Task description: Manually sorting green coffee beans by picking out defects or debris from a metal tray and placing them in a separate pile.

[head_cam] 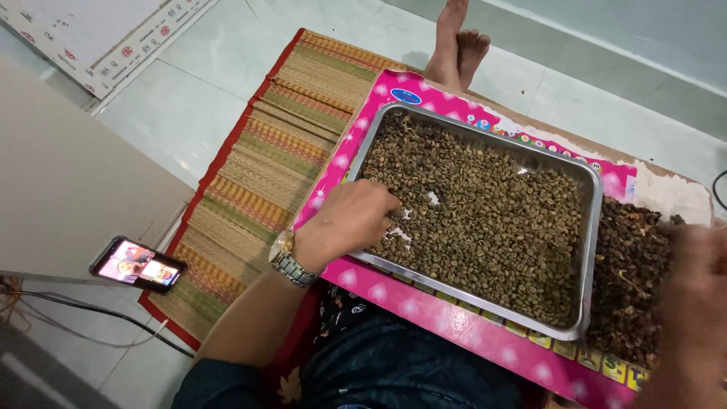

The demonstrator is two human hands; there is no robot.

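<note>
A metal tray [591,227] full of greenish-brown beans [492,220] rests on a pink patterned sheet [424,299] across my lap. My left hand [348,220], with a gold wristwatch [288,257], reaches into the tray's near-left corner with fingers curled down among the beans, where bare metal shows. My right hand [693,303] is blurred at the right edge, over a pile of dark husks and rejects [628,273] beside the tray. What it holds is unclear.
A woven striped mat [280,144] covers the tiled floor at left. A phone [138,265] with a lit screen lies on the floor, a cable [91,310] running near it. My bare feet [454,45] stick out beyond the tray. A white board [98,30] lies at top left.
</note>
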